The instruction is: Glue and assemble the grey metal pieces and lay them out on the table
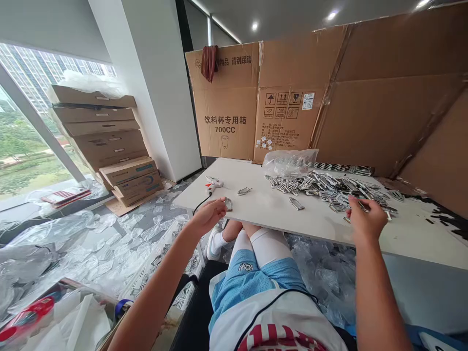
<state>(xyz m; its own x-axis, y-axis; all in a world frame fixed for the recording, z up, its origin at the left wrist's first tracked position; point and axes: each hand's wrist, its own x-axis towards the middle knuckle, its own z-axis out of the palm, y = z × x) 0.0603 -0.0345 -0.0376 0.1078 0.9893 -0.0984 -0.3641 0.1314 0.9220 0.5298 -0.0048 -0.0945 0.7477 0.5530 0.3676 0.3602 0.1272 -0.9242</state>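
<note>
At the table's front edge, my left hand [210, 216] has its fingers closed on a small silver oblong metal clip [228, 204], which looks like a carabiner or buckle. My right hand [367, 217] is at the front of a heap of similar silver and black metal pieces [329, 187]. Its fingers are pinched together; what they hold, if anything, is hard to see. Between the hands, one loose metal piece [243, 191] and another loose piece [296, 203] lie apart from the heap. A white glue gun [213, 184] with a black cord rests beyond my left hand.
The white table [263, 213] backs onto tall cardboard walls [228, 102]. A clear plastic bag [288, 162] lies behind the heap. Small black strips [448, 219] are scattered at the right. Plastic wrappings [120, 243] cover the floor. Stacked cartons [106, 129] stand by the window.
</note>
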